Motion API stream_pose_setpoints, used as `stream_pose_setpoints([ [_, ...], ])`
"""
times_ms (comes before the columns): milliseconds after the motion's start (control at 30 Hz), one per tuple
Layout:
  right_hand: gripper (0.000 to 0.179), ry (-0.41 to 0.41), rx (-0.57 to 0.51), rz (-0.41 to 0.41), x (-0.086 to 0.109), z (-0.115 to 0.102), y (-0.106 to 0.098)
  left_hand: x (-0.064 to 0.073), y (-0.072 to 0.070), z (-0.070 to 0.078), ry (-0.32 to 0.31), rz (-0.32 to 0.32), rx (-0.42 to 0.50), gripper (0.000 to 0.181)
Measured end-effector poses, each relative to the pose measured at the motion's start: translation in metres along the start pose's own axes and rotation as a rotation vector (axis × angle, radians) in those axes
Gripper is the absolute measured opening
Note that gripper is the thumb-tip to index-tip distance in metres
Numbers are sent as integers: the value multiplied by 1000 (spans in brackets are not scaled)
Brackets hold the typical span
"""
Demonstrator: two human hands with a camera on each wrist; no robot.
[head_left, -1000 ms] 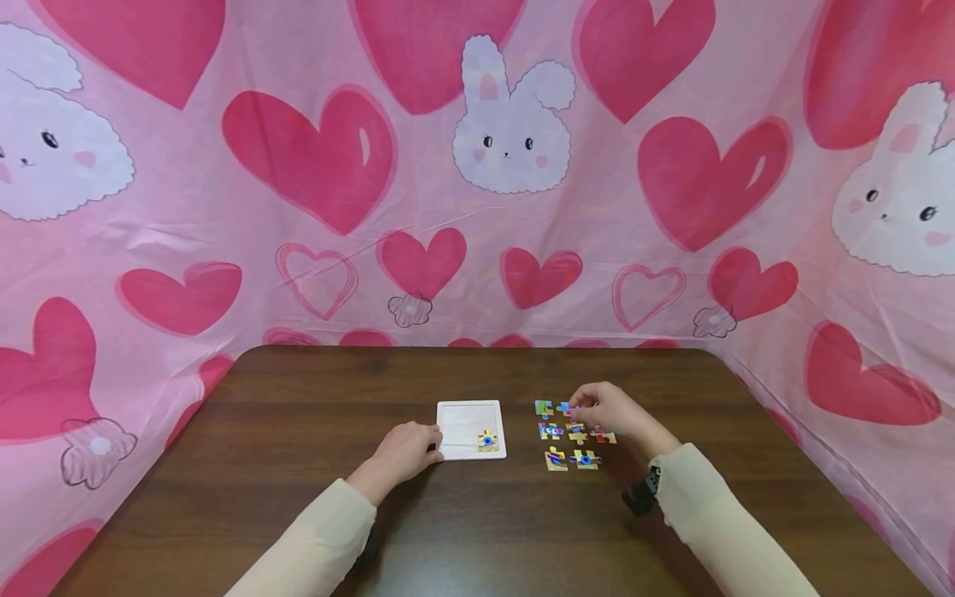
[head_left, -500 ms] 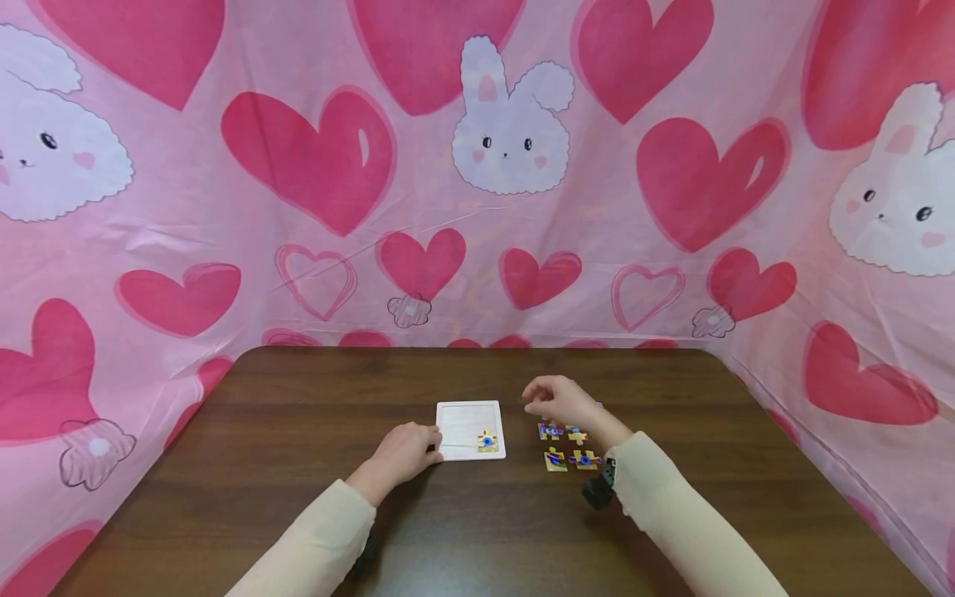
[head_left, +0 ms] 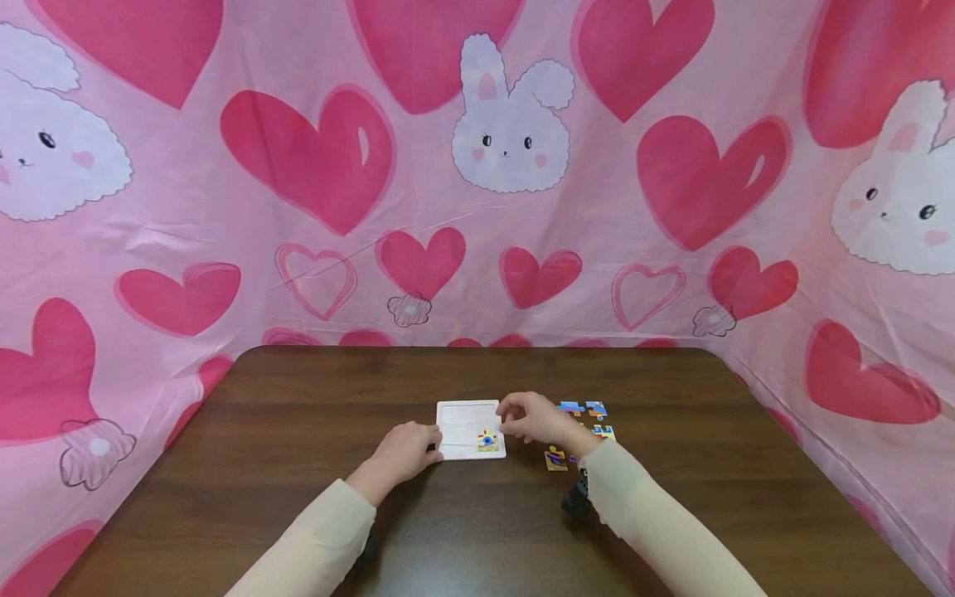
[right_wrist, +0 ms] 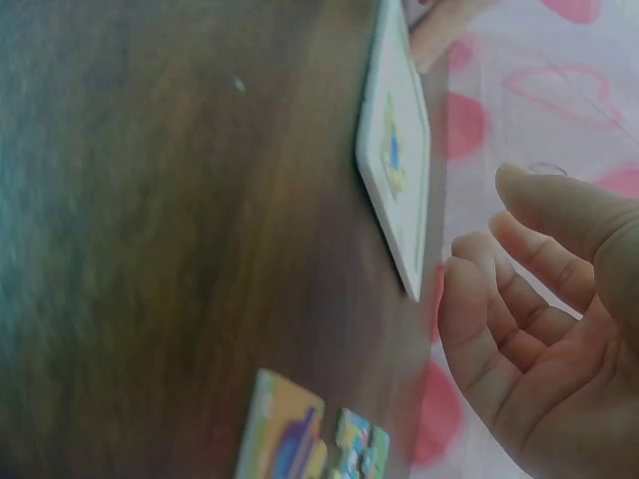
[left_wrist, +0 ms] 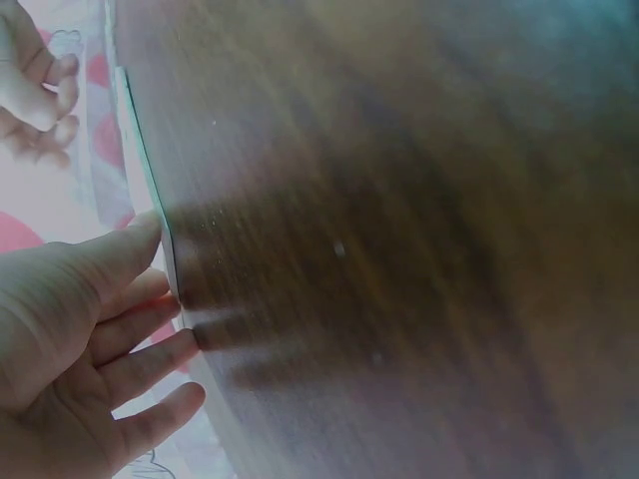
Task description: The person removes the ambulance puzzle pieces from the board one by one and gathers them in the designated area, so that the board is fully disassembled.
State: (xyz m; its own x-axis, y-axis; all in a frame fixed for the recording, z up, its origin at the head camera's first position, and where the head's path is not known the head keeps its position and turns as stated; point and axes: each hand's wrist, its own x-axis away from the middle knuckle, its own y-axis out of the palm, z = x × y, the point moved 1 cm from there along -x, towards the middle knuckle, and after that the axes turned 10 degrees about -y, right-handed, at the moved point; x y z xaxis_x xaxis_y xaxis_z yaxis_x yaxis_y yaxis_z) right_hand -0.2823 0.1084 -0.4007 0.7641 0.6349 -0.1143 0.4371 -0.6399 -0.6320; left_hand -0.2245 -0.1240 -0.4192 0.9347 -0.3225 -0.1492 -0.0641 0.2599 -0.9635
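A white square tray (head_left: 457, 414) lies on the table with one colourful jigsaw piece (head_left: 488, 441) in its near right corner. My left hand (head_left: 406, 452) rests against the tray's left edge. In the left wrist view, the thumb and fingers (left_wrist: 150, 364) touch that rim, the fingers fairly straight. At the tray's right edge is my right hand (head_left: 531, 419), its fingers loosely bent. The right wrist view shows its thumb (right_wrist: 544, 200) apart from the forefinger, with nothing visible between them. That hand and its forearm hide part of the loose jigsaw pieces (head_left: 596, 410).
Several loose pieces lie right of the tray, among them one with an orange and purple print (right_wrist: 285, 429). The brown wooden table (head_left: 298, 414) is bordered by a pink curtain (head_left: 522, 215) with hearts and rabbits. A black device (head_left: 576, 497) sits at the right wrist.
My right hand has moved left from the loose pieces to the tray's right edge. The top right pieces have come into sight. My left hand and the tray have stayed put.
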Motion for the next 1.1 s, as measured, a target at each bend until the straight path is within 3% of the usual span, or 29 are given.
stream_pose_setpoints([
  [367,21,1,55,-81,-5,-2,20,1,0,0,-1,0,6,21],
  [700,24,-20,146,-70,-7,-1,28,1,-2,0,-2,-10,5,20],
  [833,8,-67,194,-92,-8,-1,29,1,-3,1,-3,-15,-1,20],
  [967,8,-92,241,-93,-7,-1,30,1,-3,1,-4,-19,-2,18],
  [1100,19,-73,273,-72,-7,-2,30,1,-2,1,-5,-19,0,17],
])
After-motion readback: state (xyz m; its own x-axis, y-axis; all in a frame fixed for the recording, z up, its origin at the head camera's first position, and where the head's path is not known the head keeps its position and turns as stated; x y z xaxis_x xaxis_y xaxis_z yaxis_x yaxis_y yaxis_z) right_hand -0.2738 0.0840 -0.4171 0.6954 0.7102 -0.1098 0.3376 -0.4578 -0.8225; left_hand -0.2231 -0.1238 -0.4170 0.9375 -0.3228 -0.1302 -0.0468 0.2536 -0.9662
